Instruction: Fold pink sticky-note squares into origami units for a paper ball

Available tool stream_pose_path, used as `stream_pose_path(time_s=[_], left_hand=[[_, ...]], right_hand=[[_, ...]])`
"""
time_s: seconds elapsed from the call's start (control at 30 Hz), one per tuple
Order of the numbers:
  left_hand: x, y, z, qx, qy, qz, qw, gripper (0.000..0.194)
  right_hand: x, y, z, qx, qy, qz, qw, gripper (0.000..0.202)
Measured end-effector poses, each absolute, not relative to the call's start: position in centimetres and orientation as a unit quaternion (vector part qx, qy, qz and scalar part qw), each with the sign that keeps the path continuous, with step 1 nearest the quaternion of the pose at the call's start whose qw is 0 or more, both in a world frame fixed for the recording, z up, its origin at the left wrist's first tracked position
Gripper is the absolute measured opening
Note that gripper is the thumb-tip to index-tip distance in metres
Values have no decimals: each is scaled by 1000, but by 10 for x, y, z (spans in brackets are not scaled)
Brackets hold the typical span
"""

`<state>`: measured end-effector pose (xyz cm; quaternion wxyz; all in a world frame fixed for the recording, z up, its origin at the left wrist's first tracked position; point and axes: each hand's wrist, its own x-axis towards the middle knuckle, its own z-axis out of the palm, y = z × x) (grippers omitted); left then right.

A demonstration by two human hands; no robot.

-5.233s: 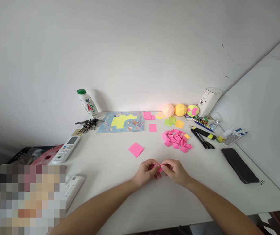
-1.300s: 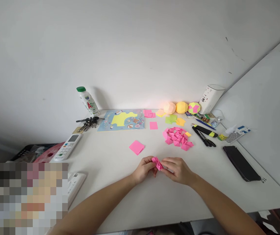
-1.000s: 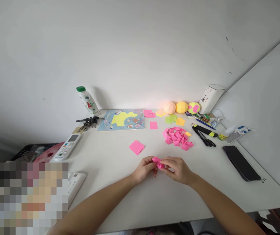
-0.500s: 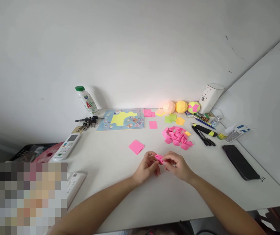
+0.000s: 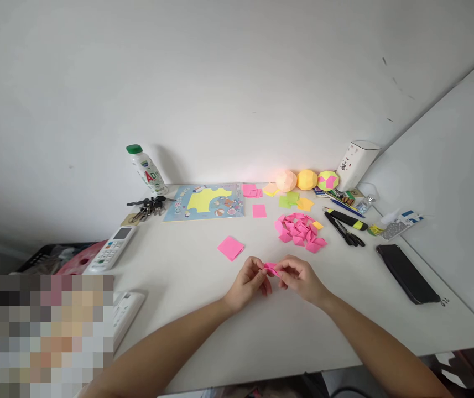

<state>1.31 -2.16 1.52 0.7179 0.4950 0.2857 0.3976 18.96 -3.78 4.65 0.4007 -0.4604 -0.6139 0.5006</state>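
Note:
A small folded piece of pink paper (image 5: 271, 269) is pinched between both hands, close above the white table. My left hand (image 5: 250, 283) is closed on its left end, and my right hand (image 5: 301, 276) grips the right end. The fingers cover part of the folds. Just beyond my left hand lies a small stack of pink square paper (image 5: 231, 248). Past my right hand sits a ring-like heap of folded pink paper pieces (image 5: 297, 229). A single pink square (image 5: 259, 210) lies farther back.
Three paper balls (image 5: 307, 180) stand by the wall beside a white box (image 5: 358, 166). Scissors (image 5: 343, 229), a cutter (image 5: 348, 219) and a black pouch (image 5: 407, 275) lie right. Leftward are a bottle (image 5: 147, 168), keys (image 5: 152, 206), a remote control (image 5: 112, 249) and a blue printed sheet (image 5: 178, 210).
The pink paper between my fingers has turned slightly, and my left thumb has moved up onto it. My right fingers have shifted a little. The objects on the table stay put.

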Motion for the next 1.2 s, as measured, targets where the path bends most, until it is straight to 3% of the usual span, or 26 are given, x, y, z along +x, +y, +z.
stream_pose_path(time_s=[0.6, 1.0, 1.2], left_hand=[[15, -22, 19, 512, 324, 344, 717, 37], [13, -20, 22, 492, 331, 344, 728, 37], [11, -17, 16, 471, 337, 345, 738, 36]], right_hand=[[190, -40, 43, -440, -689, 431, 381, 17], [189, -40, 41, -451, -664, 469, 367, 19], [194, -41, 35, -407, -757, 386, 335, 20]])
